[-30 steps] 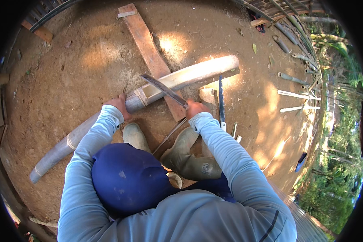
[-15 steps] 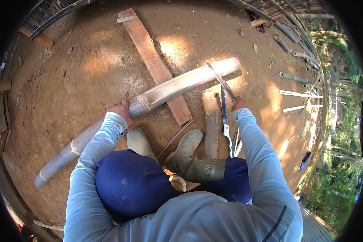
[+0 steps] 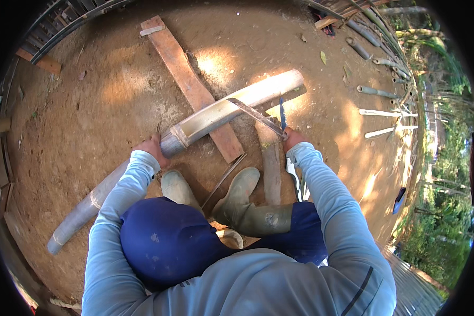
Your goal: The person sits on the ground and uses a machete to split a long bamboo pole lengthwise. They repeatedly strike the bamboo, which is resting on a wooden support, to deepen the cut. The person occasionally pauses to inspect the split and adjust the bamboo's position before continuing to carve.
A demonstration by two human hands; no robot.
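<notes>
- Head view: the left hand [image 3: 151,149] is wrapped over the bamboo pole [image 3: 210,122], just short of a raised node ring [image 3: 179,135], fingers and thumb against the grey skin.
- To the right of that grip, the right hand [image 3: 295,139] is clenched on the long knife [image 3: 257,117], its handle mostly hidden in the fist; the blade slants back toward the pole, its tip over the cut-away stretch. Whether steel touches bamboo I cannot tell.
- From the left hand the pole runs both ways: outward past the knife tip, with its upper wall pared to a pale face, and back to the lower left as a whole round tube.
- Judging by its thickness, it should feel stiff and fairly weighty, awkward for its length, apt to roll or pivot. The smooth skin may slip under a dry palm; the pared part is likely weaker, with edges that could splinter or cut.
- Best hold, I'd say: the uncut round part where the left hand sits, the node ring giving a stop against sliding, fingers clear of the pared face.
- Beyond the grip, a reddish plank [image 3: 174,63] lies crosswise beneath the pole.
- Beside the right hand are a saw [image 3: 291,168] and a short log piece [image 3: 271,163]; nearer the body, two boots [image 3: 245,184].
</notes>
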